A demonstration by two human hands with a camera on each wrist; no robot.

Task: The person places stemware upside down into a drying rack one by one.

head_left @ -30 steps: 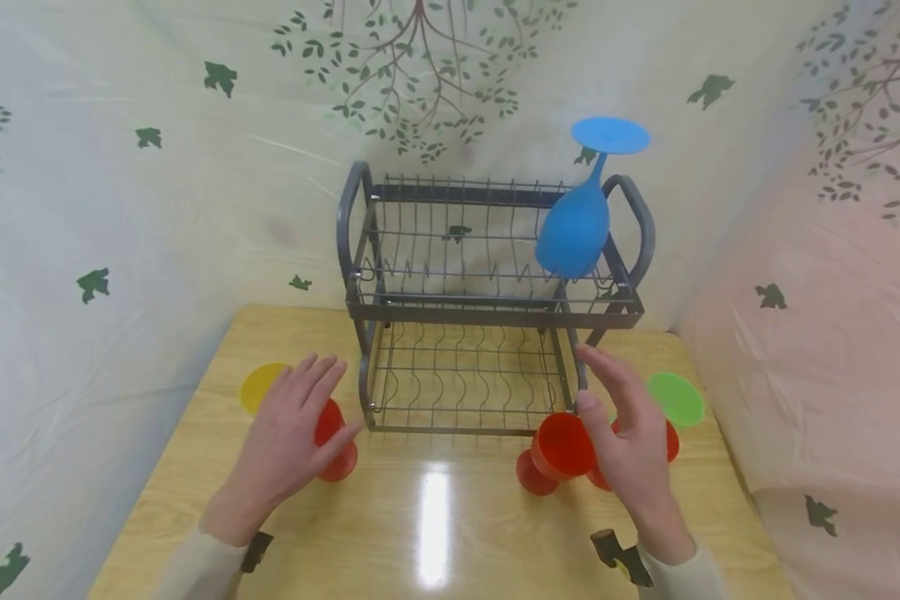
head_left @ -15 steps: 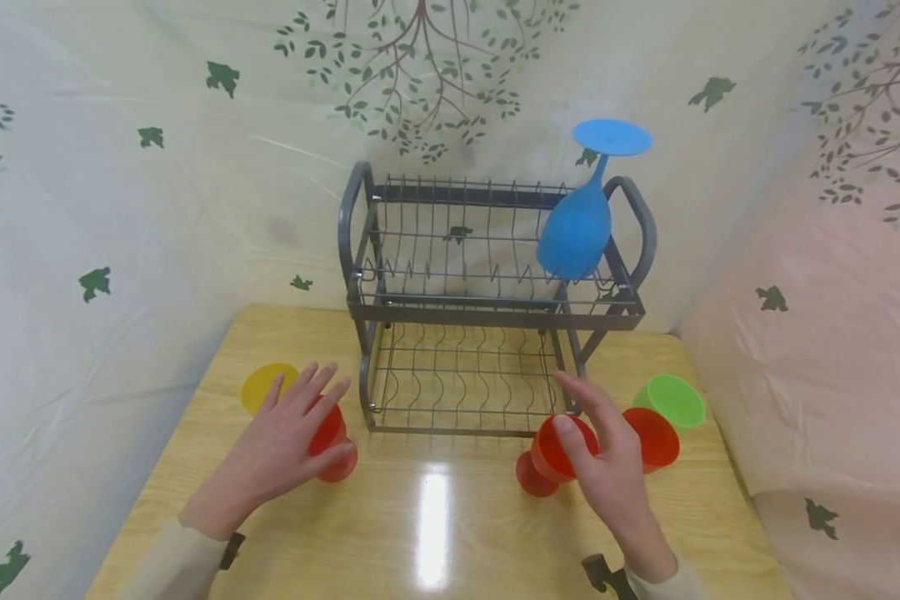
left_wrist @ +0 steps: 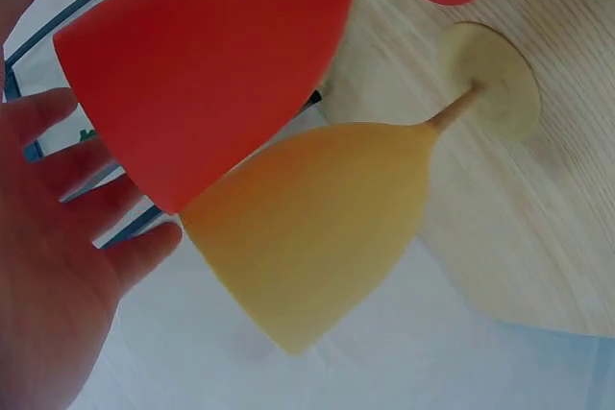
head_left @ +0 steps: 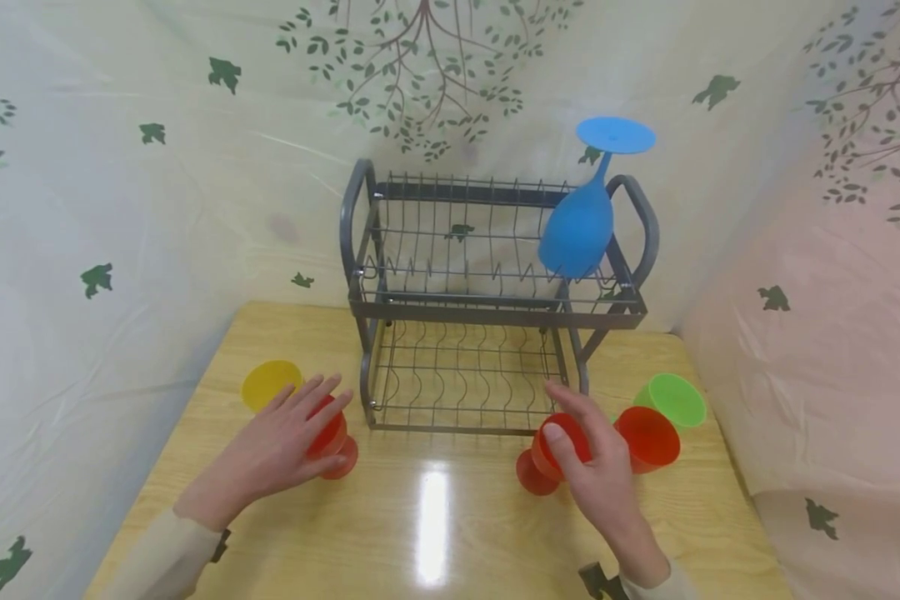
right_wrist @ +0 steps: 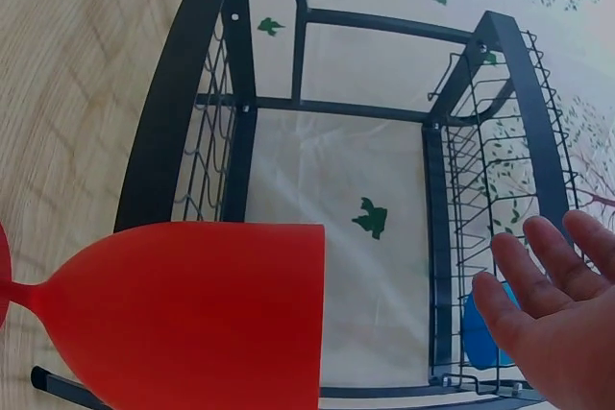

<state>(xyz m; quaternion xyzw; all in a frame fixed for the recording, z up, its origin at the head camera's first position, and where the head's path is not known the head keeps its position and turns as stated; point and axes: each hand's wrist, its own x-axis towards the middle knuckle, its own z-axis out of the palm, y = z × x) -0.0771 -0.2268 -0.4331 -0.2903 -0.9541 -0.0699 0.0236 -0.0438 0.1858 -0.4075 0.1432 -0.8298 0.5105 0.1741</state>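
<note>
Fingers spread, my left hand (head_left: 273, 454) hovers over a red plastic goblet (head_left: 332, 435) that stands on the table. Its fingertips are near the rim in the left wrist view, where the bowl of the red goblet (left_wrist: 211, 74) shows beside a yellow goblet (left_wrist: 327, 228). My right hand (head_left: 600, 479) is above a second red goblet (head_left: 542, 457) and partly covers its bowl, thumb and index finger apart. In the right wrist view the right hand (right_wrist: 548, 304) has its fingers extended, apart from the red goblet (right_wrist: 211, 304). Neither hand holds anything.
A dark two-tier dish rack (head_left: 495, 315) stands at the back of the table. An upside-down blue goblet (head_left: 579, 229) leans in its upper tier at the right. Another red goblet (head_left: 648, 442) and a green goblet (head_left: 677, 402) stand right of my right hand. Patterned sheets surround the table.
My right hand has moved left over the nearer red goblet, uncovering the other red one and the green one. My left hand has shifted slightly down and left.
</note>
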